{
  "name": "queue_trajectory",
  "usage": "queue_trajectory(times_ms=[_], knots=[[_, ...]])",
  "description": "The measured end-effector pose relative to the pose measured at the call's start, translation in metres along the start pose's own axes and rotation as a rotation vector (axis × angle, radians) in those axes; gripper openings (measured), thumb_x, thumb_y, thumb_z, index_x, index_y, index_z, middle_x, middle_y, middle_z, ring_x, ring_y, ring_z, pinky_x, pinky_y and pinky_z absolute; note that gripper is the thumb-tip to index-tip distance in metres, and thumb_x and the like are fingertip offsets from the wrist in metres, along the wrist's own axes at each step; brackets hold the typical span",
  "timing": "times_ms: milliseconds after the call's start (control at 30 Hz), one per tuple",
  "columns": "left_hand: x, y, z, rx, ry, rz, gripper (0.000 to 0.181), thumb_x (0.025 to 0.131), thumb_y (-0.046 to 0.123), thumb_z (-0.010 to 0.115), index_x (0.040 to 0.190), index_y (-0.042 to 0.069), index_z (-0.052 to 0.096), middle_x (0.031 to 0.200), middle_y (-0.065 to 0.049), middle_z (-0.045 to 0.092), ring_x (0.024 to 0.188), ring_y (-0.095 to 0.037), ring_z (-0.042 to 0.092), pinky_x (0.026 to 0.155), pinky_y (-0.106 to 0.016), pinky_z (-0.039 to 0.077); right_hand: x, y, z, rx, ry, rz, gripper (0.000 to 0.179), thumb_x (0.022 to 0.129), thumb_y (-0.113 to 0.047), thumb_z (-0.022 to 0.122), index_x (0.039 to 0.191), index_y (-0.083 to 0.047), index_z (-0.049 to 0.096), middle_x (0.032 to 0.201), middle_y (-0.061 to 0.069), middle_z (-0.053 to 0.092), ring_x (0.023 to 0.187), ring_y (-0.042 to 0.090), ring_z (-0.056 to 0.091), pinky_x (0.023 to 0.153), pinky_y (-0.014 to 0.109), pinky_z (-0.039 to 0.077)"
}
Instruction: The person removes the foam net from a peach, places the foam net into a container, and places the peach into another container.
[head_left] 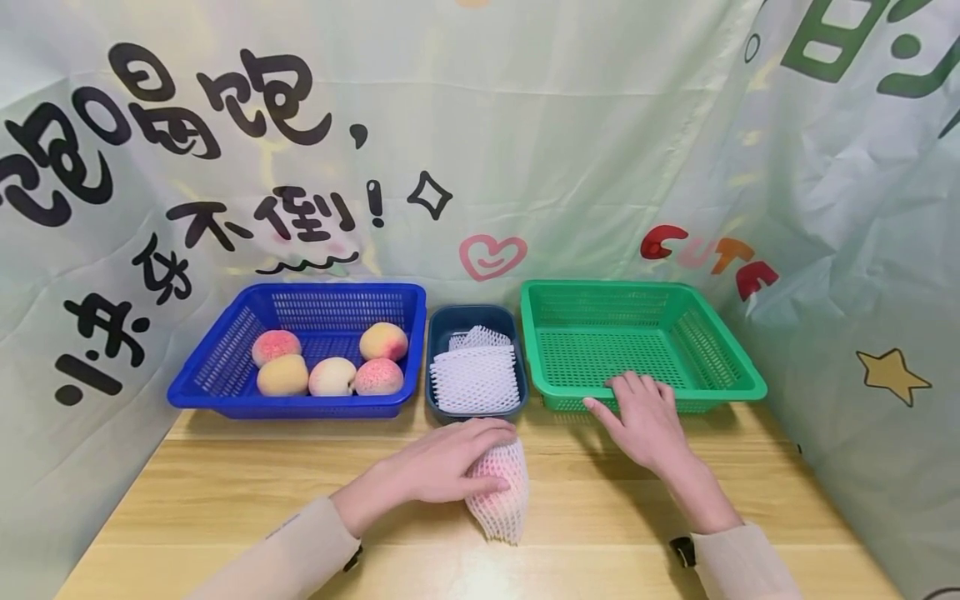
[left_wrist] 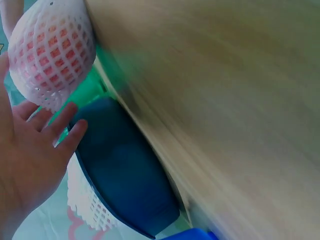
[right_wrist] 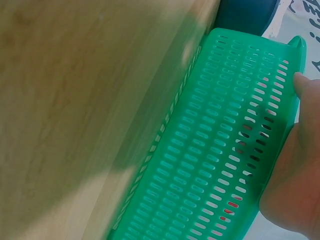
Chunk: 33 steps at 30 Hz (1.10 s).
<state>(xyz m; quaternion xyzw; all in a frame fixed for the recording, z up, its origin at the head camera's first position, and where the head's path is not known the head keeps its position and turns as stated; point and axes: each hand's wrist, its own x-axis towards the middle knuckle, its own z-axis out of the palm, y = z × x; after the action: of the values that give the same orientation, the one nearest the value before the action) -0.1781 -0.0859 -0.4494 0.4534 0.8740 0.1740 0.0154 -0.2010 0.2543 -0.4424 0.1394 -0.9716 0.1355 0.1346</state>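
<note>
My left hand holds a peach in a white foam net just above or on the table, thumb across its front and fingers over its top. In the left wrist view the netted peach shows pink through the mesh, beside the fingers. My right hand grips the front rim of a green basket, fingers over the inside and thumb at the rim. The right wrist view shows the basket's slotted wall and the thumb; the other fingers are mostly hidden behind the wall.
A blue basket at the left holds several bare peaches. Between the two baskets stands a dark blue bin with white foam nets. Wooden table lies in front, and a printed curtain hangs behind.
</note>
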Motion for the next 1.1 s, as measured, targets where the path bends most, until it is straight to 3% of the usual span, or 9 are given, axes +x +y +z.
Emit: queue_trajectory(times_ms=[167, 333, 567, 933, 1100], knots=[[0.003, 0.003, 0.003, -0.046, -0.037, 0.029, 0.07, 0.1, 0.066, 0.052, 0.153, 0.019, 0.049, 0.158, 0.004, 0.047, 0.145, -0.014, 0.045, 0.118, -0.041, 0.038, 0.0, -0.001, -0.001, 0.001, 0.004, -0.001, 0.06, 0.106, -0.055, 0.051, 0.125, 0.0, 0.062, 0.12, 0.018, 0.062, 0.117, 0.042, 0.052, 0.102, 0.064, 0.03], [0.004, 0.008, 0.005, -0.081, -0.054, 0.031, 0.075, 0.092, 0.068, 0.065, 0.15, 0.023, 0.051, 0.151, 0.007, 0.052, 0.135, -0.012, 0.053, 0.11, -0.038, 0.046, 0.0, -0.001, -0.001, 0.001, 0.005, -0.003, 0.06, 0.106, -0.055, 0.051, 0.125, 0.001, 0.062, 0.119, 0.018, 0.062, 0.118, 0.043, 0.052, 0.102, 0.064, 0.03], [0.002, 0.012, 0.011, -0.074, -0.068, 0.043, 0.086, 0.082, 0.065, 0.078, 0.15, 0.019, 0.051, 0.148, 0.005, 0.056, 0.133, -0.012, 0.055, 0.11, -0.036, 0.046, -0.001, -0.002, -0.001, -0.002, 0.008, -0.004, 0.059, 0.105, -0.055, 0.052, 0.124, 0.0, 0.063, 0.119, 0.018, 0.062, 0.117, 0.042, 0.052, 0.102, 0.063, 0.03], [0.0, 0.015, 0.011, -0.155, -0.096, -0.026, 0.084, 0.079, 0.052, 0.087, 0.148, 0.018, 0.053, 0.147, 0.003, 0.055, 0.134, -0.013, 0.053, 0.109, -0.034, 0.046, -0.001, -0.004, -0.004, -0.004, 0.005, 0.003, 0.058, 0.105, -0.053, 0.054, 0.125, 0.0, 0.063, 0.12, 0.018, 0.062, 0.117, 0.042, 0.052, 0.102, 0.064, 0.03], [-0.001, 0.016, 0.011, -0.16, -0.082, -0.023, 0.082, 0.078, 0.047, 0.088, 0.146, 0.016, 0.055, 0.146, 0.001, 0.056, 0.132, -0.014, 0.055, 0.109, -0.034, 0.047, -0.002, -0.004, -0.004, 0.003, 0.0, 0.006, 0.059, 0.105, -0.054, 0.054, 0.125, 0.0, 0.063, 0.12, 0.018, 0.062, 0.118, 0.042, 0.052, 0.102, 0.064, 0.03]])
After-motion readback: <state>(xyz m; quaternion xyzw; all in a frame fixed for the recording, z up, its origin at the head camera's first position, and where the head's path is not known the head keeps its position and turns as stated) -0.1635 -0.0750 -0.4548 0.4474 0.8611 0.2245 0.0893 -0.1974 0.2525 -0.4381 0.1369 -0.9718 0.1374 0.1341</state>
